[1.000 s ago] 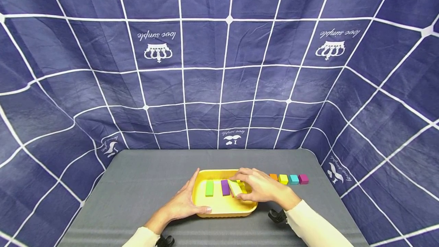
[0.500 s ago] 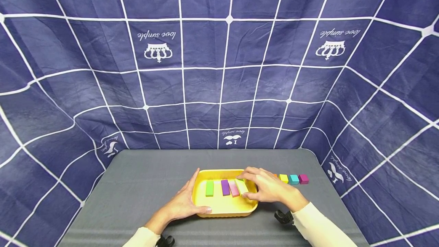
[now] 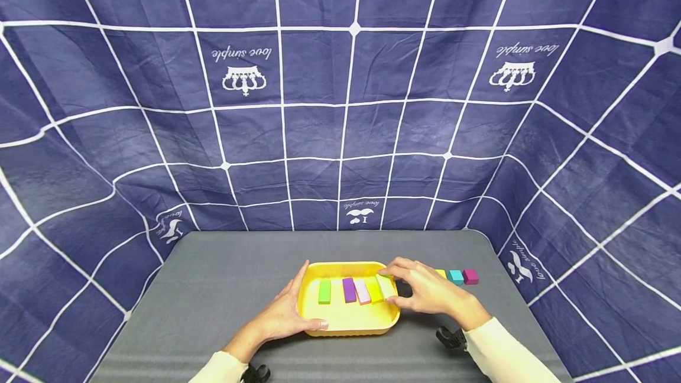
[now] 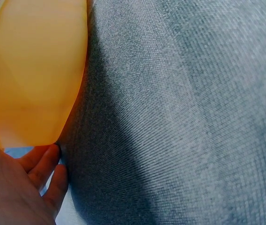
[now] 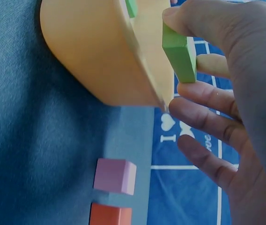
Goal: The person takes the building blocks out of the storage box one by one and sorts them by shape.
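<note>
In the head view a yellow plastic tray (image 3: 348,327) stands on the grey table. My left hand (image 3: 286,311) holds its left end, thumb on the near rim and fingers along the outer wall. In the left wrist view, fingertips (image 4: 53,154) show beside the tray's end. My right hand (image 3: 428,288) pinches a light green rectangular block (image 5: 180,54) between thumb and fingers, above the tray's right end. Inside the tray lie a green block (image 3: 324,292), a purple block (image 3: 349,290), a pink block (image 3: 363,291) and a yellow block (image 3: 375,293).
A row of small cubes sits right of the tray: a yellow cube (image 3: 441,273) partly behind my right hand, a teal cube (image 3: 455,277) and a magenta cube (image 3: 470,276). The right wrist view shows a pink cube (image 5: 114,176) and an orange cube (image 5: 110,214). Blue cloth surrounds the table.
My right hand has moved to the right with the light green block, from over the pink block to the tray's right end, uncovering the pink and yellow blocks. My left hand stays put.
</note>
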The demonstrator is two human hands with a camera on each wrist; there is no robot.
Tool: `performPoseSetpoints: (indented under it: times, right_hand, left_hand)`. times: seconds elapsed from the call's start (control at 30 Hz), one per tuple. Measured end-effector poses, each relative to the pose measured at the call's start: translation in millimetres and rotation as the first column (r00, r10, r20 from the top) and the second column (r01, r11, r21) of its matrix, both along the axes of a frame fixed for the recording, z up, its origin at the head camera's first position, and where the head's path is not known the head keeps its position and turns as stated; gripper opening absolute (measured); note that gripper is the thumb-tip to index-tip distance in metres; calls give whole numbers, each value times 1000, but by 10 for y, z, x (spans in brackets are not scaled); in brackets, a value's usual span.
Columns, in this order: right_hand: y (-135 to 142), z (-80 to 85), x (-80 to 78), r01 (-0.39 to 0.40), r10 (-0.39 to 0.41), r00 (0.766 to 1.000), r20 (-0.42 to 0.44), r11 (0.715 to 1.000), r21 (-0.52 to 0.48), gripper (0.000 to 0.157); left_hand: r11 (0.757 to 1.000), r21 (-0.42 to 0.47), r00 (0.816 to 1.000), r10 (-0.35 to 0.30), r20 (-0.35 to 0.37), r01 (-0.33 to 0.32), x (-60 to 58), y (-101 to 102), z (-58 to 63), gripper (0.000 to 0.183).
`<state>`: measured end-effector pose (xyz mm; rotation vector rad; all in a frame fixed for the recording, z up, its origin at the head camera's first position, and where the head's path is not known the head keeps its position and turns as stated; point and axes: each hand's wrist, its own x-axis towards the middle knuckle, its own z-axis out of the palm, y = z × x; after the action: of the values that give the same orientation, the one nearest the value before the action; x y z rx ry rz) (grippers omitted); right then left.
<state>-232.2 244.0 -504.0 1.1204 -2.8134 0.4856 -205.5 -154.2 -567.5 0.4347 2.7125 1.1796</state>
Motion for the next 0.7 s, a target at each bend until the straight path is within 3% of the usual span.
performPoseSetpoints:
  times: [0.27,0.7]
  right_hand:
    - [125,-22,17,8,-9,1000,-27,999,-31,54]
    - [293,-82,41,24,-23,1000,12,997,-73,57]
  left_hand:
    - [1000,-6,1000,-1,-12,1,-8,1,-6,156]
    - [1000,4,1000,0,4,0,1,-6,-2,154]
